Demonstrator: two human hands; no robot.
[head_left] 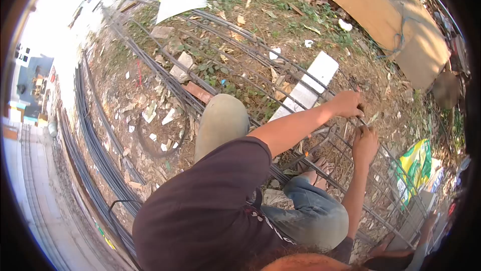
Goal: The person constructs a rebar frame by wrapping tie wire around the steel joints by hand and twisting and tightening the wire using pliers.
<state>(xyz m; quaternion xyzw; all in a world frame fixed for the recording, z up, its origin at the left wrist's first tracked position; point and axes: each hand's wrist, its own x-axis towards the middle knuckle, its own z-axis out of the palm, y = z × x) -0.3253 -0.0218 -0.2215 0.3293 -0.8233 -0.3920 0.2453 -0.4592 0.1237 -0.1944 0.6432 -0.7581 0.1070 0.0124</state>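
My left hand (348,104) is closed, its fingers curled at a long thin steel rebar (313,78). Just below it, my right hand (365,146) is closed at the same bar, fingertips pinched together close to the left hand. Any small item between the fingers is too small to make out. The bar belongs to a long cage of rebar (396,178) with crossing ties, stretching past my bent knees. A dark tool-like piece with an orange spot (306,154) lies across the bars near my bare foot (316,177).
A white board (320,73) lies under the bars. Bundled rods (100,163) run along the left. Brown sheeting (381,8) is at the upper right. A yellow-green bag (415,168) lies at right, near another person's arm (426,231). Bricks (184,66) and litter dot the soil.
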